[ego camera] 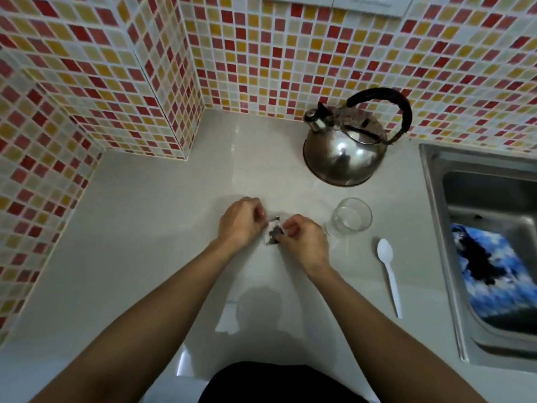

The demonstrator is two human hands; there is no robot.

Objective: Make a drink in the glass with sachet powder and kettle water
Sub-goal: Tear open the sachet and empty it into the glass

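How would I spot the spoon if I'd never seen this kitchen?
Find the steel sink on the right. Just left of it, on the pale counter, lies the spoon, below the glass. It is the only white plastic item, long and thin.

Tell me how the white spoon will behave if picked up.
The spoon looks like thin plastic, so probably very light and slightly bendy. Lying flat on the smooth counter, it may skid when nudged.
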